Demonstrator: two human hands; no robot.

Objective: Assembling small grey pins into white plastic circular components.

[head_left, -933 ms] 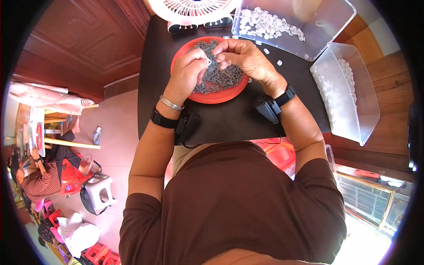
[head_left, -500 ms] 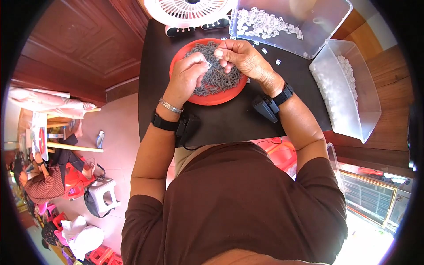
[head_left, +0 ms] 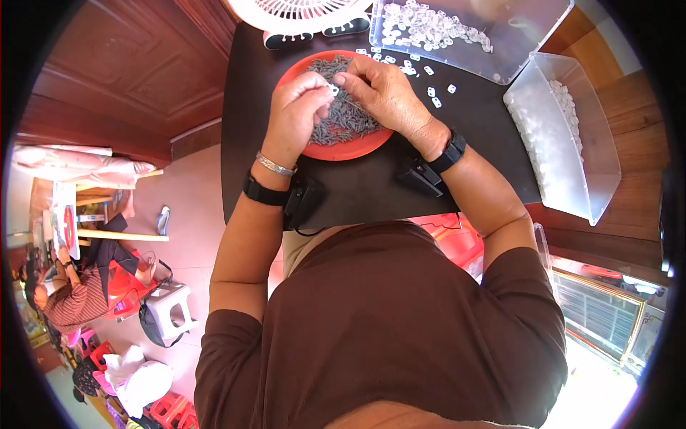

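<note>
Over a round red bowl of small grey ribbed plugs, both my hands are raised close together. Between the thumb and fingers of my left hand is a small white plastic piece with holes. My right hand is closed, its thumb and fingertips drawn together just right of that piece. Whatever its fingertips pinch is too small or hidden to make out. Several loose white pieces lie on the black table behind my right hand.
At the table's back stands a white fan. A clear bin with white pieces is at the back right, and another clear tub of small white parts stands right of it. A seated person works far left, near a grey-white stool.
My right hand has come left, its thumb now closer to the white piece in my left hand. More loose pieces show behind it. The whole view has shifted slightly.
</note>
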